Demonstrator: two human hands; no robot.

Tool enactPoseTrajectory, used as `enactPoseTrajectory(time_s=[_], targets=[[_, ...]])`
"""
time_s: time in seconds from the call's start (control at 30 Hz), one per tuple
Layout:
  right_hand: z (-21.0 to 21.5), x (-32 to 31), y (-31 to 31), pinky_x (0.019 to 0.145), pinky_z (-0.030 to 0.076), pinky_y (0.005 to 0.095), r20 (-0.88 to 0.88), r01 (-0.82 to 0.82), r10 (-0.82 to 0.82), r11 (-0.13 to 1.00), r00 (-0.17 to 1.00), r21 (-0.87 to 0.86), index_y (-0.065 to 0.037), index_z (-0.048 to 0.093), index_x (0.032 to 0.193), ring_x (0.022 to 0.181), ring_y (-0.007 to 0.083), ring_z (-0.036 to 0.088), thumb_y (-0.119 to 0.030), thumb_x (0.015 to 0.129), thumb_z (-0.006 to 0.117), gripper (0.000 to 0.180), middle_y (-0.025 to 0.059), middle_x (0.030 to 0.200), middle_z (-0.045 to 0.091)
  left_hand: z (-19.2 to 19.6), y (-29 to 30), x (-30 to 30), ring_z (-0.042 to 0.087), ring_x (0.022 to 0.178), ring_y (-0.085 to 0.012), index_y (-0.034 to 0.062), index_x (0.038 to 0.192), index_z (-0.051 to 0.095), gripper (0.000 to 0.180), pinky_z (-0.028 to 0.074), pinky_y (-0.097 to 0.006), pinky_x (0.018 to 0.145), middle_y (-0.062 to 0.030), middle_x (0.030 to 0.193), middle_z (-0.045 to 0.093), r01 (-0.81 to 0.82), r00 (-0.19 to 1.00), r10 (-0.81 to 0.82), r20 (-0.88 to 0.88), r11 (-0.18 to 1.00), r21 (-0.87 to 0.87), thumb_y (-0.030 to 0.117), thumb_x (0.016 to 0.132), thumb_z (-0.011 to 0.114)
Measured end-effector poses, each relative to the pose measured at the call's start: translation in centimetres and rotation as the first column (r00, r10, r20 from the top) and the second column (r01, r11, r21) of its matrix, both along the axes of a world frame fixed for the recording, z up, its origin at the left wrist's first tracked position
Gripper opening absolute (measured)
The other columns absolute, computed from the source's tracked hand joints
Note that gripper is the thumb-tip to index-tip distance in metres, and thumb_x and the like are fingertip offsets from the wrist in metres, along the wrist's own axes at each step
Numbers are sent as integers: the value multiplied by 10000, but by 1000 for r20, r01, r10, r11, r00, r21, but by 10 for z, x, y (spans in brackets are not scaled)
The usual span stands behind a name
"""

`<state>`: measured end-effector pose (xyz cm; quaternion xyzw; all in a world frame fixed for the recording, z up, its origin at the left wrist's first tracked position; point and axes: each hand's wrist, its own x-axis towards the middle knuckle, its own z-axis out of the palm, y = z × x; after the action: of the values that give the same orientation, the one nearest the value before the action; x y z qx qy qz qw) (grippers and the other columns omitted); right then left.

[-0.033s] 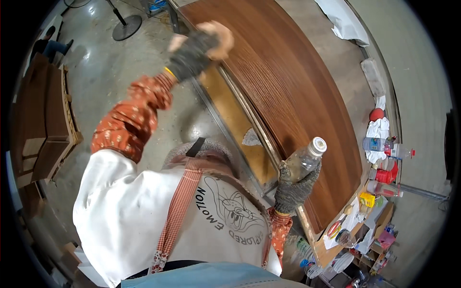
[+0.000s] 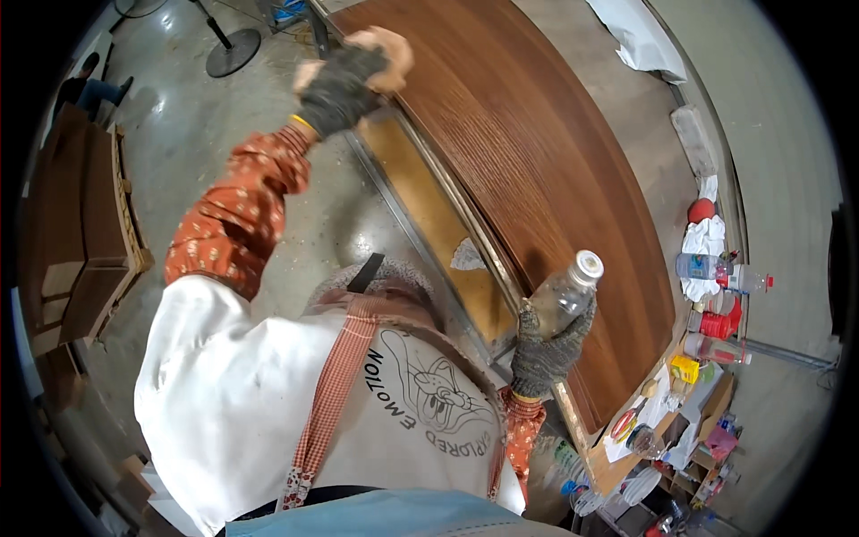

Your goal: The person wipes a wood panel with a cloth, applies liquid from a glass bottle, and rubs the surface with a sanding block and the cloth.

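A dark brown wood-grain panel [image 2: 501, 134] stretches across the work surface in front of me. At its far left end is my left hand [image 2: 353, 80], in a dark grey glove with bare fingertips. Its fingers are curled down and slightly blurred; whatever they hold is hidden beneath them. My right hand [image 2: 550, 353], in a grey knit glove, is wrapped round a clear plastic bottle [image 2: 562, 300] with a white cap. The bottle is tilted over the near end of the panel.
Under the panel's left edge runs a metal-framed yellowish board [image 2: 416, 192] with a torn paper scrap [image 2: 467, 255]. Bottles [image 2: 702, 267] and clutter line the right side. Brown panels [image 2: 67, 206] are stacked at left, near a seated person [image 2: 94, 85]. A round stand base [image 2: 233, 52] is on the floor.
My left hand has shifted a little left and up, out toward the panel's far left edge. My right hand and the bottle have moved only slightly.
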<state>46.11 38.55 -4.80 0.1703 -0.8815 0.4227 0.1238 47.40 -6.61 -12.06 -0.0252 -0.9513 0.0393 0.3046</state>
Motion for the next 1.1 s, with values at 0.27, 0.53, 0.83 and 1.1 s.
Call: enactPoseTrajectory(time_s=[0.27,0.53,0.83,1.1], targets=[[20,-13,-61,799,494,434,66,-180,184,717,981,673,-147,443,1356,928,311,612,-350,634,808,834,139,1040,634,-23,83,23,485,1207,-200,10,1341,448,466,425,-326,993,-120,1326,500,143,988,15,-154,281,949,184,928,574],[24,-23,-115,777,462,459,150,-417,520,446,841,792,-160,470,1324,907,302,580,-263,741,681,629,78,1074,604,-47,131,82,463,1238,-218,17,1395,348,456,393,-328,1038,-137,1402,415,93,794,-307,-524,-791,604,171,979,453],[43,-27,-139,730,503,436,285,-484,398,606,872,631,-128,423,1359,904,316,611,-331,741,731,720,130,1064,606,20,104,71,607,1039,-189,-21,1212,536,428,520,-253,848,-168,1161,611,222,917,-234,-322,-371,902,177,849,645],[5,-46,-72,966,446,394,-2,-136,136,991,991,10,-75,382,1382,1178,282,538,-231,723,796,795,162,1305,527,7,158,1,444,1211,-304,115,1229,577,504,391,-435,1004,-65,1310,508,127,988,-137,68,982,139,198,735,637]])
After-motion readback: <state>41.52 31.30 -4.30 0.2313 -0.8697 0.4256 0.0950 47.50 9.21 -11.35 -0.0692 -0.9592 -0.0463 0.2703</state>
